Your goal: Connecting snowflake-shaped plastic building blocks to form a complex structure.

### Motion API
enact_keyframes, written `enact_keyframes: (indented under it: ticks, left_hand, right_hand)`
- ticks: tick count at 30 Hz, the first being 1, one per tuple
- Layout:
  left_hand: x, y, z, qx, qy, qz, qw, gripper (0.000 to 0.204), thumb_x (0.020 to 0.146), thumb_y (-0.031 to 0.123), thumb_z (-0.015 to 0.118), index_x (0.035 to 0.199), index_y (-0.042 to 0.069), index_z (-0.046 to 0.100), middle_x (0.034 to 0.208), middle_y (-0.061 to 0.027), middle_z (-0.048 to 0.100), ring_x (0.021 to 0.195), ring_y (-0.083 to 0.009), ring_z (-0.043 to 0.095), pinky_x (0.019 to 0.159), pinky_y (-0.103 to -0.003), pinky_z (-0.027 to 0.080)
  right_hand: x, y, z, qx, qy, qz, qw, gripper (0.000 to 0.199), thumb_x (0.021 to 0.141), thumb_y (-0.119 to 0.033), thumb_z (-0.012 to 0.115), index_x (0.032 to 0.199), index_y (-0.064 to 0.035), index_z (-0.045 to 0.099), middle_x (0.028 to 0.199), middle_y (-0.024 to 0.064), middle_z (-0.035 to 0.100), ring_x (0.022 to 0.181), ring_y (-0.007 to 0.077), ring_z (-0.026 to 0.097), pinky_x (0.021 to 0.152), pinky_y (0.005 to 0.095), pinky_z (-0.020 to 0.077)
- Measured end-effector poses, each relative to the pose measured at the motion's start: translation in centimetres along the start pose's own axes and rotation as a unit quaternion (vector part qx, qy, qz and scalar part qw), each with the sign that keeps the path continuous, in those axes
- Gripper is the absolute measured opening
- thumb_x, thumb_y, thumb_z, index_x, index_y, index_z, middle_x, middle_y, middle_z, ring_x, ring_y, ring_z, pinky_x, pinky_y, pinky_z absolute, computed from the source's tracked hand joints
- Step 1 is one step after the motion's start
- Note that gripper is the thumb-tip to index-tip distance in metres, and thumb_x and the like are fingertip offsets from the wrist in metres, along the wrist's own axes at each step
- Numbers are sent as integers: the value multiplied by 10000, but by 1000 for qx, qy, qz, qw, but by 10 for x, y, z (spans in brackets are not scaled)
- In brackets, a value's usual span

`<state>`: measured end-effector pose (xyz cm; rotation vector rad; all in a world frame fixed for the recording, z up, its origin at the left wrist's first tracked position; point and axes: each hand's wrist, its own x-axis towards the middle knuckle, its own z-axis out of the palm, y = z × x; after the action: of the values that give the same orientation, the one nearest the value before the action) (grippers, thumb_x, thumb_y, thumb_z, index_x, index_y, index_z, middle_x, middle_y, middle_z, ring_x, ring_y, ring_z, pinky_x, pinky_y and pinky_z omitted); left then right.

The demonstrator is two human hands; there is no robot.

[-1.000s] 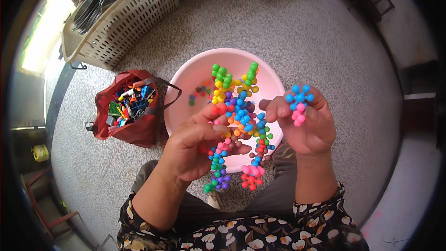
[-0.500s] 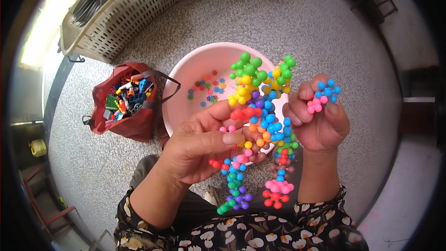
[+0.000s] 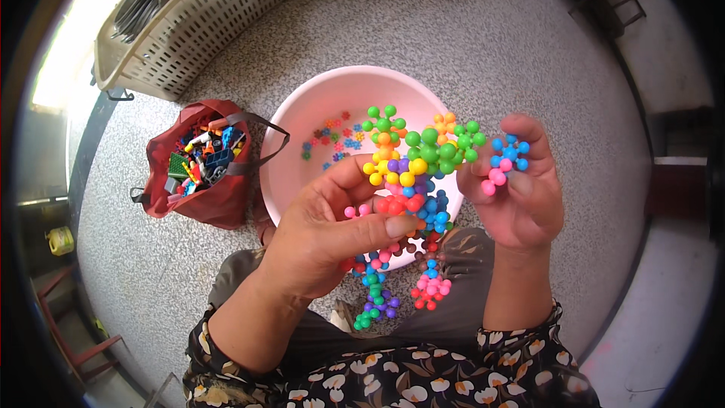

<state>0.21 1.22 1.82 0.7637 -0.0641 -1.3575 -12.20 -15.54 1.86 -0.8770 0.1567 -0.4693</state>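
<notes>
A: What is at the far left?

B: A pale plastic basket stands on the speckled floor. Nearer, a red bag lies open, full of small building pieces in many colours.

A: And in the middle?

B: A pink basin sits on the floor, with a few loose flower-shaped pieces on its bottom. Above it the left hand grasps a big cluster of ball-tipped pieces. The thumb and fingers pinch it at the red part in its middle.

A: How does the cluster lie?

B: Its long axis runs from far to near. The green and yellow end is far, over the basin. The purple, green and pink tails hang near, over the person's lap.

A: What does the right hand do?

B: The right hand holds a small blue and pink piece between the thumb and the fingers, closed on it. This piece is just to the right of the green top of the cluster, very near, but I cannot tell if they touch.

A: Does something stand between them?

B: No, I see only a small gap. The right hand is the nearer one to the small piece, and the cluster lies to its left.
</notes>
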Motion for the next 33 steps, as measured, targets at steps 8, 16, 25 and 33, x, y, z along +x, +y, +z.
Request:
enact_keyframes:
  ticks: [8, 16, 25, 33]
  left_hand:
    - [2, -1, 1, 14, 34, 1, 999, 473, 698, -47, 676, 1124, 22, 483, 898, -87, 605, 694, -127, 603, 567, -223, 479]
    - [3, -2, 4, 14, 41, 7, 999, 456, 712, -15, 677, 1125, 35, 491, 856, -76, 601, 664, -136, 599, 559, -221, 467]
    - [6, -6, 6, 25, 32, 52, 998, 513, 680, -55, 687, 1140, 61, 490, 989, -52, 586, 856, -129, 582, 712, -247, 486]
    - [8, -10, 4, 45, 13, 67, 997, 520, 661, -96, 679, 1125, 44, 490, 1071, -57, 569, 964, -143, 558, 848, -280, 464]
  right_hand:
    - [-2, 2, 1, -65, -32, -13, 997, 411, 784, -137, 595, 1148, -69, 419, 894, 134, 591, 729, 138, 551, 608, 255, 399]
    - [-5, 2, 9, -142, 8, -10, 990, 383, 778, -122, 619, 1106, -42, 439, 902, 147, 587, 730, 160, 553, 642, 290, 447]
    - [-9, 3, 10, -256, -60, -143, 954, 311, 697, 78, 641, 993, 50, 553, 976, 151, 582, 936, 194, 557, 826, 299, 448]
    - [-15, -3, 30, -335, 12, -148, 931, 282, 689, 72, 625, 966, 42, 577, 942, 158, 600, 865, 215, 596, 788, 301, 470]
